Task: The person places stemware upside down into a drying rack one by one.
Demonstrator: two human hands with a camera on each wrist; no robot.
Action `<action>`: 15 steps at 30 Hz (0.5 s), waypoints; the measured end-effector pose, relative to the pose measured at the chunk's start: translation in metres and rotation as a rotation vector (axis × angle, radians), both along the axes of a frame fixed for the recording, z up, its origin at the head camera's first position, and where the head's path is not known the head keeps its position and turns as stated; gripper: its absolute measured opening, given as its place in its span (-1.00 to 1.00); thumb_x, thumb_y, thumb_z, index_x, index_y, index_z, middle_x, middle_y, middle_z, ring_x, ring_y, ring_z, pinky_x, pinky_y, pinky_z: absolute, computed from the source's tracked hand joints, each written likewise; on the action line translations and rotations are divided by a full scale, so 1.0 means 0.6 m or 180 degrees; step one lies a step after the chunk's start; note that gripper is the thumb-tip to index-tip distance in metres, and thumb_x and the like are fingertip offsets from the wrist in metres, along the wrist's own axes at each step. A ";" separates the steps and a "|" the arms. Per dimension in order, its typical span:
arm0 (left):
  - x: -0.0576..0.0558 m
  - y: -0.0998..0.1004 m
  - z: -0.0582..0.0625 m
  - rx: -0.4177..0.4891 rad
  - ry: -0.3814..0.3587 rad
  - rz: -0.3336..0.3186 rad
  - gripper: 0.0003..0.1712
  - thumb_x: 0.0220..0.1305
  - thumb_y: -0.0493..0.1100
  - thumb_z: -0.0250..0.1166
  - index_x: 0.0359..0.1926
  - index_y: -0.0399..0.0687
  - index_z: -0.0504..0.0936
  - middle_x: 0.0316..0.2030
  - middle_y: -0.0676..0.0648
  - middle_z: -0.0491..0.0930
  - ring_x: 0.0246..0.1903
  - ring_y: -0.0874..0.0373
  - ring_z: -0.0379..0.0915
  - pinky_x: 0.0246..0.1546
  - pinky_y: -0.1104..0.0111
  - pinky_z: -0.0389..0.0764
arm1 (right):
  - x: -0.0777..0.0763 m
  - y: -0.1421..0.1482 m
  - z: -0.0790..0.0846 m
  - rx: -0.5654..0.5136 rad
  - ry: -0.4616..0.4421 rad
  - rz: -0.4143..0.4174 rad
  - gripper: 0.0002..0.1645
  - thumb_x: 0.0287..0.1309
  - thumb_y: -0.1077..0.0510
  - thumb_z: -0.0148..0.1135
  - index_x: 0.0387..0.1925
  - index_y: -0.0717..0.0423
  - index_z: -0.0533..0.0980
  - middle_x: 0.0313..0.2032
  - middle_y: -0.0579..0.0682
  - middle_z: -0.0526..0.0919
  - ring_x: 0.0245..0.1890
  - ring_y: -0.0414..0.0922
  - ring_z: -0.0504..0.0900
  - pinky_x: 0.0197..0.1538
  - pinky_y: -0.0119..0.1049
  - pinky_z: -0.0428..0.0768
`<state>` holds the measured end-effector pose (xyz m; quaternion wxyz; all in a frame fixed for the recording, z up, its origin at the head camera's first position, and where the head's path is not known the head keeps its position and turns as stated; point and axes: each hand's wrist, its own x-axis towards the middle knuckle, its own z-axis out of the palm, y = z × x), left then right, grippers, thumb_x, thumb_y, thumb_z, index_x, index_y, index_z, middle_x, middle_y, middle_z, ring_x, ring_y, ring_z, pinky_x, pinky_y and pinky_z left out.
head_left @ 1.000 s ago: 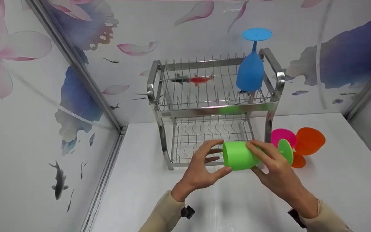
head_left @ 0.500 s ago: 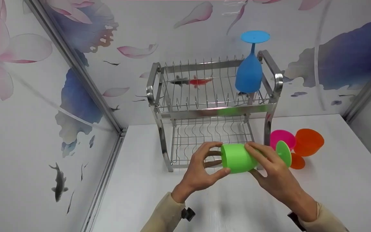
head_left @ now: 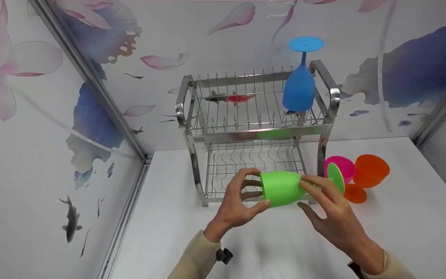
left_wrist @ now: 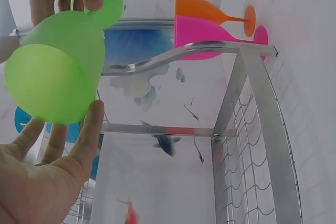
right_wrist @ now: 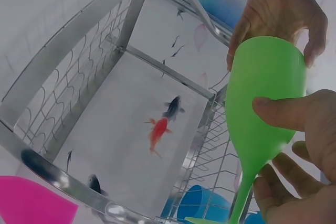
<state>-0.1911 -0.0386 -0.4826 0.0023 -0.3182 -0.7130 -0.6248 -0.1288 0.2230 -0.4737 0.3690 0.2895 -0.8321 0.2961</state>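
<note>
Steadying the green goblet (head_left: 281, 188) between both hands looks like the step you are in: a handling stage, before it is set down. You have it sideways just below the centre of the head view, mouth toward the left of the frame and foot toward the right, in front of the lower tier of the metal dish rack (head_left: 246, 135).

Your left hand (head_left: 235, 204) is curved round the mouth, pinching the rim between thumb and fingers. Your right hand (head_left: 340, 217) has its fingers bent over the narrow end of the bowl by the stem; whether that thumb touches, you cannot tell.

The blue goblet (head_left: 299, 91) stands upside down on the upper tier, upper right of centre, while the pink goblet (head_left: 342, 166) and orange goblet (head_left: 372, 172) lie on the white tabletop (head_left: 269, 248) at the right.

Your next move, I judge, calls for a firm hold with one hand before the other lets go; pressing the rim too hard could make the goblet slip.
</note>
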 end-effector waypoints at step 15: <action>-0.005 -0.007 0.006 0.0012 0.0066 0.0058 -0.24 0.20 -0.10 0.41 0.38 -0.11 0.35 0.27 -0.23 0.42 0.13 -0.04 0.62 0.10 0.23 0.80 | 0.005 -0.011 -0.056 -0.1020 -0.0461 0.0072 -0.39 -0.08 0.38 0.70 0.09 0.17 0.70 -0.01 0.07 0.76 0.05 -0.15 0.70 0.23 -0.58 0.61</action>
